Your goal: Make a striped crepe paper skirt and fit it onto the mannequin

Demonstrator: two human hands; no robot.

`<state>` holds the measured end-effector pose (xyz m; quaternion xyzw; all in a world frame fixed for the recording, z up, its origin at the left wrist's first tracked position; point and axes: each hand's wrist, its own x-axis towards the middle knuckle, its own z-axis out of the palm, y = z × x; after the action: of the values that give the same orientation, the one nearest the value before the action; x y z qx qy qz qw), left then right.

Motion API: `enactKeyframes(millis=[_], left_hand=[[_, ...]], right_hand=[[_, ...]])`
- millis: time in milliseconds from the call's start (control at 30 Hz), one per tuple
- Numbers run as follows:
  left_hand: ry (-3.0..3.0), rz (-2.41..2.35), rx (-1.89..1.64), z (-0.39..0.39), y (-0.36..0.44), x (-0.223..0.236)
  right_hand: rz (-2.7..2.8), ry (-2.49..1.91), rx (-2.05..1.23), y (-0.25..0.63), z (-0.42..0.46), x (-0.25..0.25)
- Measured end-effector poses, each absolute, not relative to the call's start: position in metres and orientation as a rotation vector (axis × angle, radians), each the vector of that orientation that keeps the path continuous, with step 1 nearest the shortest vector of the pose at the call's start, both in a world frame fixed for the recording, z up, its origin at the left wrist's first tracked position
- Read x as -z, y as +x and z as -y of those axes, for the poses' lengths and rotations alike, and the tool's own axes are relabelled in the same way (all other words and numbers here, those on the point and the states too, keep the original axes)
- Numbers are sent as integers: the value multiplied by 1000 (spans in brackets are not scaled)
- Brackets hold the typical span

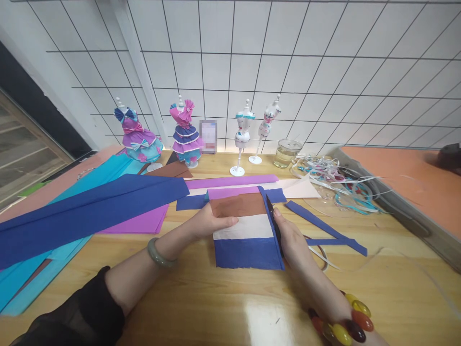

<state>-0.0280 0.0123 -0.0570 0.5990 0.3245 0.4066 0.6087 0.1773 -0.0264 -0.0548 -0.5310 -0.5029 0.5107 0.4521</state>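
My left hand (216, 222) grips the left edge of a stack of striped crepe paper (243, 228), thumb on top. Its bands run purple, brown, white and blue from far to near. Black scissors (272, 218) sit in my right hand (292, 235), their blades pointing away from me along the stack's right edge. A narrow blue strip lies along that edge beside the blades. Most of the scissors' handle is hidden by my fingers. Cut blue strips (320, 223) lie on the table just right of my right hand.
Folded blue paper (90, 204) and turquoise sheets cover the left side. Two dressed mini mannequins (185, 137) and two bare white ones (242, 137) stand at the back. A glass cup of pale liquid (287, 154) and tangled ribbons (338, 180) are at back right.
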Motion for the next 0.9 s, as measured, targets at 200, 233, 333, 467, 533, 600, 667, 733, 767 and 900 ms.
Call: enactKeyframes(millis=[200,233,333,467,533,600,667,733,767,900], left_hand=[[1404,-726,-920,-14,-29,60],[1397,-714,-920,-14,-29,61],[1373,-691,-927,-14,-28,62],[1362,-686,-933,-13,-27,61],[1365,-683,-935,-13,-27,60],[1369,-673,-930,-13,-27,60],[1371,-658,-918,-13,-27,60],[1372,-651,-917,-13,-26,59],[1373,-647,-917,-13,-26,59],[1348,-619,-887,-12,-26,57]], right_hand=[[1218,-1393,-1242,177,27,55],[1219,-1417,-1220,176,27,53],[1242,-1479,-1150,174,27,48],[1267,-1497,-1140,173,27,44],[1269,-1488,-1151,174,28,45],[1253,-1475,-1168,174,28,47],[1244,-1464,-1188,175,27,48],[1248,-1456,-1190,175,27,49],[1254,-1450,-1185,175,26,50],[1270,-1398,-1187,176,24,52]])
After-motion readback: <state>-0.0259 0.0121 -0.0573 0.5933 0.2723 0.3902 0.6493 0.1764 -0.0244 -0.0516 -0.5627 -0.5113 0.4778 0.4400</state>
